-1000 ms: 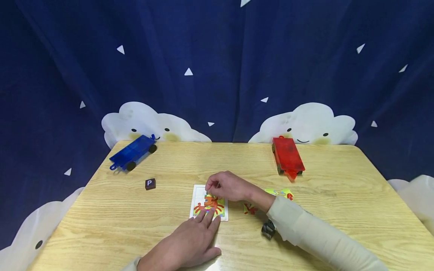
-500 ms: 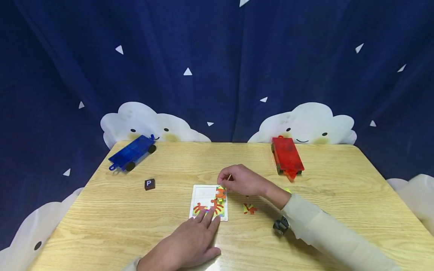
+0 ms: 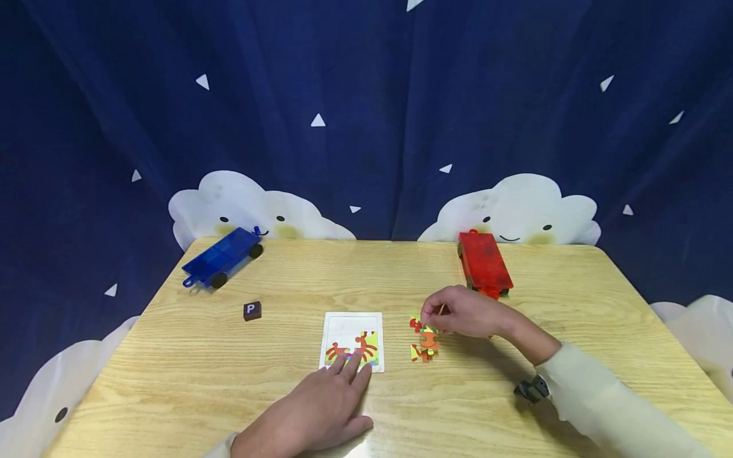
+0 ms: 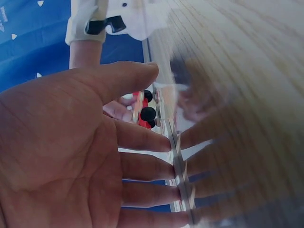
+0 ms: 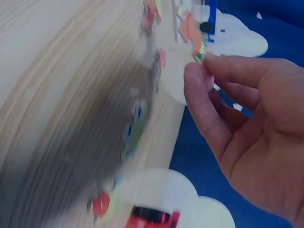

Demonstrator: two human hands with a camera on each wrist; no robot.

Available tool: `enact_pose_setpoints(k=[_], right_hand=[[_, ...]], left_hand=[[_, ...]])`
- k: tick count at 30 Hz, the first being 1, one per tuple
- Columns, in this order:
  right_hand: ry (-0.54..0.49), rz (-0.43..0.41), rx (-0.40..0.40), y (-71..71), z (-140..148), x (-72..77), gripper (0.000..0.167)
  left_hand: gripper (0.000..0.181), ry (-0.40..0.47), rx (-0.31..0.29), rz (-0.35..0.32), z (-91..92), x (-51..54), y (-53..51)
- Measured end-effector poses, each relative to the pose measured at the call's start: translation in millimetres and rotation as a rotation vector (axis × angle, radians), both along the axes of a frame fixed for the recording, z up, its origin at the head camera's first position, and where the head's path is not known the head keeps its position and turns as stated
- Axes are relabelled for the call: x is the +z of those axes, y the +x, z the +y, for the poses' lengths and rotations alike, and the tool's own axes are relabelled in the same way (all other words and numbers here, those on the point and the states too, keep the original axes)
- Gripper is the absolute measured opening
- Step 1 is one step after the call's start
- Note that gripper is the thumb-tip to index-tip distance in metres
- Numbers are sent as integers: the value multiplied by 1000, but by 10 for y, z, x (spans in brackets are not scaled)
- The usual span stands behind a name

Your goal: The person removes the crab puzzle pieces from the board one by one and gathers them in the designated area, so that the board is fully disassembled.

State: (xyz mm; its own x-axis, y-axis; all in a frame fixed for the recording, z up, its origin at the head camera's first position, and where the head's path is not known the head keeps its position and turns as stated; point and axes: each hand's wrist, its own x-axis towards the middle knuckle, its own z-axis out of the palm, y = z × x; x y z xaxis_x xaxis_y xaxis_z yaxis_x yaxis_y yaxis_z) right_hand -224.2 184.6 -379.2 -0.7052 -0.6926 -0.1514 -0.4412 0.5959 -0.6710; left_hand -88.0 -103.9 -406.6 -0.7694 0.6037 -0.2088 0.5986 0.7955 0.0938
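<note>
A white puzzle board (image 3: 342, 326) lies on the table, its lower part filled with pieces showing red crab legs on yellow. My left hand (image 3: 321, 404) rests with straight fingertips on the board's near edge; the left wrist view shows the palm and spread fingers (image 4: 142, 135). To the right of the board, my right hand (image 3: 469, 313) pinches an orange puzzle piece (image 3: 429, 340) between thumb and fingertips. The same orange piece (image 5: 191, 31) appears in the right wrist view, off the tabletop. Loose red-and-yellow pieces (image 3: 415, 353) lie beneath and beside it, partly covered.
A blue toy wagon (image 3: 223, 257) stands at the back left and a red toy wagon (image 3: 485, 261) at the back right. A small dark block marked P (image 3: 252, 310) sits left of the board. Behind the table (image 3: 172, 381) hangs a dark blue curtain (image 3: 366, 114).
The right hand has lifted the orange piece off the board and carried it rightward, over the loose pieces. More of the board's white base shows. The left hand stays in place.
</note>
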Motion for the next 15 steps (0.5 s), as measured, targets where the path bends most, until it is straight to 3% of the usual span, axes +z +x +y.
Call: enact_pose_setpoints(k=[6, 15], right_hand=[[43, -42, 1, 47, 238, 42, 9], [58, -78, -25, 66, 395, -66, 11]], left_hand=[[76, 8, 9, -12, 7, 5, 5], [76, 10, 16, -14, -5, 5, 1]])
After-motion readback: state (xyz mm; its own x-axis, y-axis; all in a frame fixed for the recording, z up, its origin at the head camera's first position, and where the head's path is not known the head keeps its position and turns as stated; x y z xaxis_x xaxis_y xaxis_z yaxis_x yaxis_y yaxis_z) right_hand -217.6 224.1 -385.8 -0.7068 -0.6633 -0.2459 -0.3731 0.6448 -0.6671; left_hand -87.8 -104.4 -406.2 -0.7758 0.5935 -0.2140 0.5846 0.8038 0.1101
